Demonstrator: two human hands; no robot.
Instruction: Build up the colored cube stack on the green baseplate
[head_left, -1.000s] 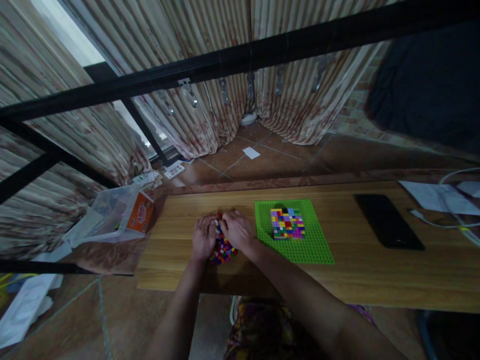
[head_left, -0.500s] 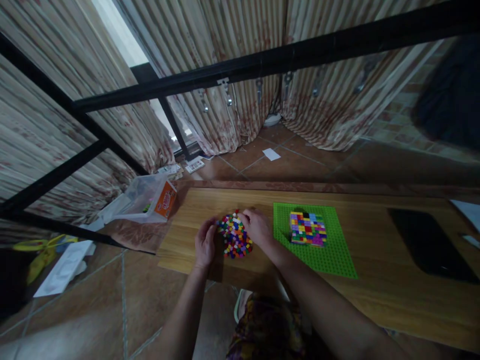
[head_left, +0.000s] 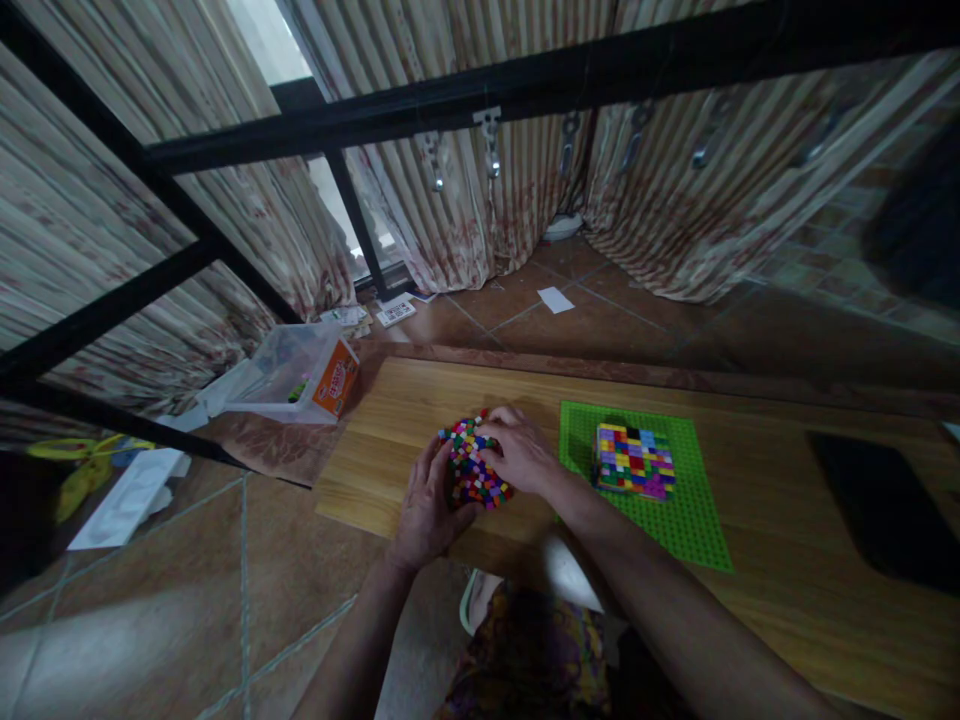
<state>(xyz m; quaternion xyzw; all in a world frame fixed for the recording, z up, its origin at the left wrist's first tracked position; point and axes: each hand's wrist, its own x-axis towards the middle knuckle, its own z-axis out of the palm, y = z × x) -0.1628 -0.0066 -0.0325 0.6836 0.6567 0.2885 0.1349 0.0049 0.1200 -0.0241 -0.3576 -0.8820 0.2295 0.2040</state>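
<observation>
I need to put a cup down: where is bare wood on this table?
Bare wood lies between the green baseplate and the black slab, and along the far edge. It is crowded where both hands flank the brick pile.

A heap of small multicoloured bricks (head_left: 475,470) on a wooden table (head_left: 750,570) is cupped between the left hand (head_left: 429,505) and right hand (head_left: 521,455), beside a green baseplate (head_left: 694,520) on which a block of stacked bricks (head_left: 634,461) is mounted.
</observation>
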